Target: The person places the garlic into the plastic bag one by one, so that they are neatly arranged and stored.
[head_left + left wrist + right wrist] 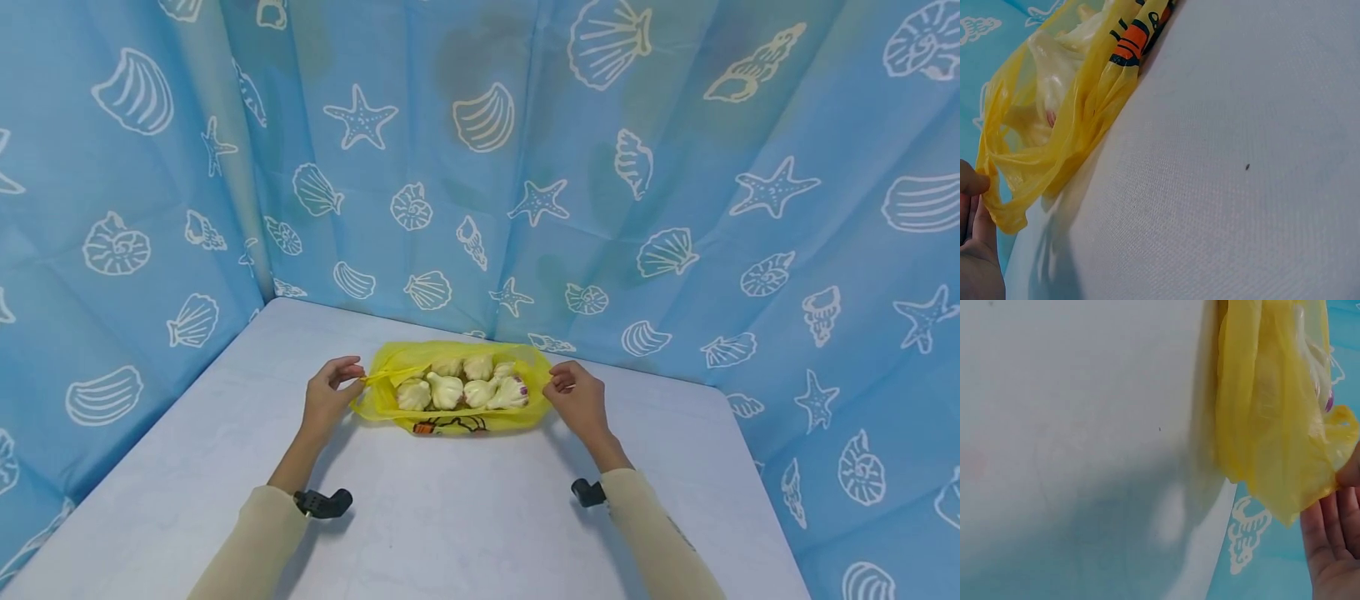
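Note:
A yellow plastic bag (450,422) lies on the table with its mouth spread wide. Several garlic bulbs (446,390) sit inside it, white with some purple at the right end. At the bag's left end, my left hand (328,395) pinches a handle of the bag between thumb and fingers; the left wrist view shows this pinch at its edge. My right hand (581,402) pinches the bag's right end, and the right wrist view shows the thumb pressing the plastic against the fingers. Lower bulbs are hidden by the bag's side.
A white-covered table (465,517) carries the bag. Blue curtains (480,200) with seashell and starfish prints hang behind it and along both sides. Each wrist wears a small black camera (324,503), over beige sleeves (258,533).

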The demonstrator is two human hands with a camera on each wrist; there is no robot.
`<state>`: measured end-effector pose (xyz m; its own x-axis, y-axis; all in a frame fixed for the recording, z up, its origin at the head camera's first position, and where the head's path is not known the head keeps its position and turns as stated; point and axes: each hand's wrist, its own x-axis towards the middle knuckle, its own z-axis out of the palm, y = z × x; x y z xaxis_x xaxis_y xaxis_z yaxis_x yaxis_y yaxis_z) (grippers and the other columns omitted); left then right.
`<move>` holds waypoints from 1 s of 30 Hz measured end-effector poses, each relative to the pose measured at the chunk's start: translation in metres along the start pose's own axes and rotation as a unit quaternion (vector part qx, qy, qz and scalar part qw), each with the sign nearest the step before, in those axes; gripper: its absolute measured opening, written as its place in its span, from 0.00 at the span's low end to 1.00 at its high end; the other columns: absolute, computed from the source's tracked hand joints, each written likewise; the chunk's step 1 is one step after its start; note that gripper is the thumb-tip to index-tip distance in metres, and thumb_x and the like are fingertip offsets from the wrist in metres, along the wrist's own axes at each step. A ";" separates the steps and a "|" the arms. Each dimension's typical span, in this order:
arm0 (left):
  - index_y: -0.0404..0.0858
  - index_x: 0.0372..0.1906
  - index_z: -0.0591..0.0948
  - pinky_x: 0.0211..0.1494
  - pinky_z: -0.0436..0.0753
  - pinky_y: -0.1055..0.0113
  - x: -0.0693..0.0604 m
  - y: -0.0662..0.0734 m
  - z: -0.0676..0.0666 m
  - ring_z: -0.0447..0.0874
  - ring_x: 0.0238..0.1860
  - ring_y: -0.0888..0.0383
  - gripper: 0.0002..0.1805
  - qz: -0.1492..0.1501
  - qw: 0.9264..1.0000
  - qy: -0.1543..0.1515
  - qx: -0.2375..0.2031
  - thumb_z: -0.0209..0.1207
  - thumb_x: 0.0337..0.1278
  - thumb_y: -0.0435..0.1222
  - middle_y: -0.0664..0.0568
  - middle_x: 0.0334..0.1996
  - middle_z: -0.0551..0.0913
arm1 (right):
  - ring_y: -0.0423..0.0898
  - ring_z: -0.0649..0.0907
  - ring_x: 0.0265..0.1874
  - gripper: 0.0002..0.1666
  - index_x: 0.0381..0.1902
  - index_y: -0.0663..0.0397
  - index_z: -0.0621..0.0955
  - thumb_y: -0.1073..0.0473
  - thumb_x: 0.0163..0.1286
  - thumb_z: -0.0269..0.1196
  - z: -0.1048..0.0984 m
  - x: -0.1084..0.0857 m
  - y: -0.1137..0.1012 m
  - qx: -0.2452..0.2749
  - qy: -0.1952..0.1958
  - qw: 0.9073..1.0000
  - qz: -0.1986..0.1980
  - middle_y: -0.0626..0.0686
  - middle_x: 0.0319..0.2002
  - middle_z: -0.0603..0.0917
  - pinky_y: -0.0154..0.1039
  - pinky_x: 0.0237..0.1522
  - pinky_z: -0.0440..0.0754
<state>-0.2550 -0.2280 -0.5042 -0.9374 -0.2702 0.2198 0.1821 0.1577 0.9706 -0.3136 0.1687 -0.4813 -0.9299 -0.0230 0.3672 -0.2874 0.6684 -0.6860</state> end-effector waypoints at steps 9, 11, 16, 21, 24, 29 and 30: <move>0.29 0.60 0.74 0.51 0.76 0.81 0.000 0.001 -0.002 0.77 0.55 0.43 0.23 -0.014 1.000 0.002 0.010 0.59 0.58 0.23 0.34 0.49 0.79 | 0.47 0.81 0.32 0.10 0.41 0.52 0.80 0.63 0.61 0.64 0.005 -0.009 0.002 0.030 0.022 0.999 0.033 0.51 0.34 0.81 0.40 0.38 0.85; 0.30 0.60 0.74 0.50 0.76 0.82 0.005 -0.010 -0.003 0.77 0.55 0.45 0.23 -0.016 1.000 0.004 0.009 0.59 0.58 0.24 0.36 0.49 0.79 | 0.47 0.82 0.32 0.10 0.42 0.53 0.80 0.63 0.61 0.64 0.006 -0.011 0.002 0.028 0.015 0.999 0.031 0.51 0.34 0.81 0.40 0.38 0.85; 0.32 0.60 0.75 0.52 0.77 0.79 0.007 -0.015 -0.004 0.78 0.54 0.49 0.23 -0.011 1.000 0.008 0.010 0.61 0.58 0.25 0.39 0.48 0.80 | 0.47 0.82 0.36 0.10 0.43 0.52 0.80 0.63 0.63 0.63 0.004 -0.011 0.004 0.021 0.020 0.999 0.018 0.51 0.36 0.83 0.42 0.42 0.85; 0.36 0.60 0.75 0.62 0.75 0.63 0.010 -0.008 -0.006 0.78 0.54 0.52 0.22 -0.010 1.000 0.007 0.024 0.62 0.59 0.28 0.43 0.48 0.80 | 0.47 0.83 0.38 0.09 0.42 0.53 0.80 0.63 0.64 0.63 -0.007 -0.005 0.003 0.026 0.054 0.998 -0.012 0.51 0.36 0.84 0.43 0.44 0.85; 0.38 0.59 0.76 0.66 0.72 0.56 0.013 -0.003 -0.007 0.77 0.54 0.52 0.21 -0.005 0.999 0.013 0.038 0.62 0.61 0.31 0.45 0.47 0.80 | 0.48 0.84 0.35 0.09 0.41 0.56 0.81 0.65 0.63 0.63 -0.018 0.000 0.000 0.036 0.083 0.995 -0.045 0.53 0.33 0.84 0.43 0.41 0.86; 0.39 0.59 0.76 0.69 0.66 0.50 0.022 0.004 -0.011 0.77 0.54 0.50 0.20 0.037 0.998 0.012 0.056 0.61 0.63 0.35 0.46 0.47 0.81 | 0.48 0.84 0.33 0.10 0.42 0.60 0.81 0.68 0.61 0.64 -0.039 0.010 -0.004 0.033 0.132 0.984 -0.110 0.54 0.32 0.84 0.44 0.38 0.86; 0.40 0.60 0.77 0.69 0.66 0.49 0.024 0.006 -0.012 0.77 0.54 0.51 0.20 0.045 0.997 0.008 0.063 0.61 0.64 0.37 0.46 0.48 0.81 | 0.49 0.84 0.34 0.10 0.42 0.61 0.81 0.68 0.61 0.64 -0.044 0.011 -0.006 0.031 0.139 0.982 -0.121 0.54 0.33 0.84 0.45 0.38 0.86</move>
<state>-0.2726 -0.2447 -0.4923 -0.9137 -0.2654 0.3076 0.2252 0.2994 0.9272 -0.3122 0.1971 -0.4460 -0.7360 0.0339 0.6761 -0.5145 0.6210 -0.5912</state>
